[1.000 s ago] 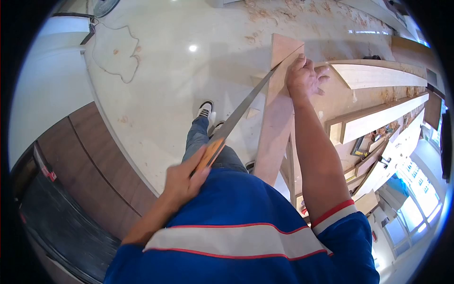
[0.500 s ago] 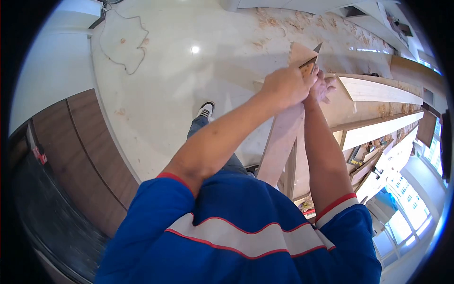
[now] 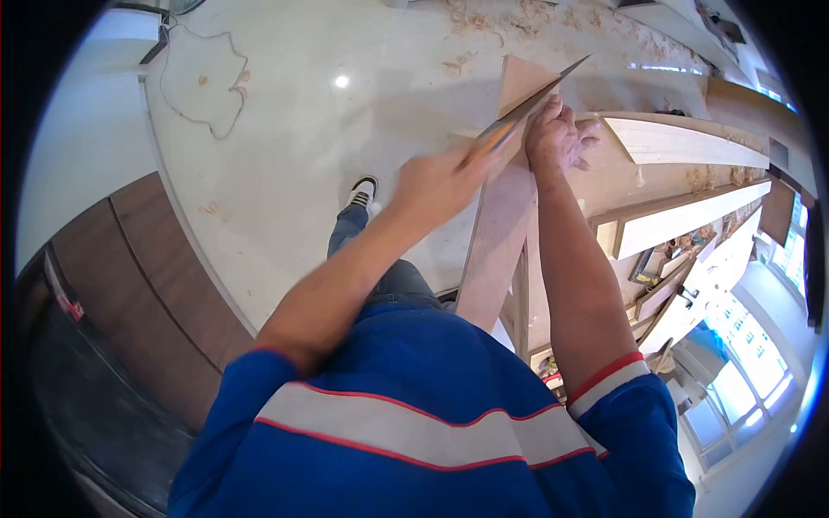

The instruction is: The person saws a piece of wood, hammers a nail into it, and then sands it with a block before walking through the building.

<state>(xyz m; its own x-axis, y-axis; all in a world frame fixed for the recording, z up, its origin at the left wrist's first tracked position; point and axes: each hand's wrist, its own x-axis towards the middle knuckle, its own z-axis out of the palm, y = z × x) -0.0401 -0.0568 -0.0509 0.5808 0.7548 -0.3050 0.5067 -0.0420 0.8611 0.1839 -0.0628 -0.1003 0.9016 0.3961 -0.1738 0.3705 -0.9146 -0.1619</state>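
Drawn back toward me since half a second ago, my left hand (image 3: 432, 186) is no longer up against my right hand (image 3: 557, 134). It is closed around the handle of the handsaw (image 3: 540, 93). The blade runs aslant across the far end of the board (image 3: 496, 233), its tip past the board's right edge. The board's long axis points away from me. My right hand presses down on the board just beside the blade, fingers loosely spread, so it is the nearer hand to the cut. Stacked timber beams (image 3: 682, 142) lie right of the board and a cable (image 3: 207, 95) well to its left.
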